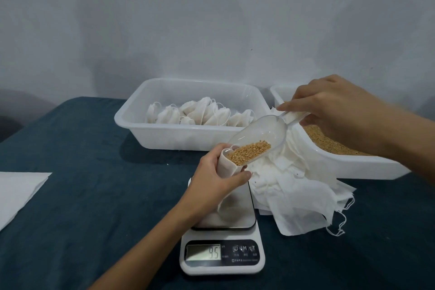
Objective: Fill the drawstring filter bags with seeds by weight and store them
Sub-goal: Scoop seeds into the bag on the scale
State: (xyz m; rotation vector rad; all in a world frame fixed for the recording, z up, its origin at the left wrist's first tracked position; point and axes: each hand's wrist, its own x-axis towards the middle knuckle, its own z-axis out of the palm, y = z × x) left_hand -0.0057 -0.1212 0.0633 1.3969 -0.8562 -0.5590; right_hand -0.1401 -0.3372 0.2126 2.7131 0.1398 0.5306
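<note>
Setting: pale grey-white plaster wall (211, 19) behind a table covered in dark teal cloth (82, 195). Landmark: white digital kitchen scale with steel platform (237, 214), near the front edge, display reading what looks like 95

Behind the scale, slightly left: white rectangular plastic tray (188, 139) holding filled, tied white filter bags (200, 113)

Behind and right of the scale: second white plastic tray (353, 165) holding golden-brown seeds (329, 141)

Immediately right of the scale, touching it: loose heap of empty white drawstring filter bags (301, 186), cords trailing at its right edge

Far left of the scale: white paper sheet (16, 193), partly out of view

Over the scale platform: left hand (219, 179), fingers curled around the neck of an open white filter bag (227, 167), bag hanging upright, mouth upward, its lower end at the platform

Above and right of the scale: right hand (334, 110) pinching the handle of a clear plastic scoop (259, 139). Scoop's long axis runs diagonally, handle high at right, open end tilted down-left into the bag mouth, seeds gathered at the low end
</note>
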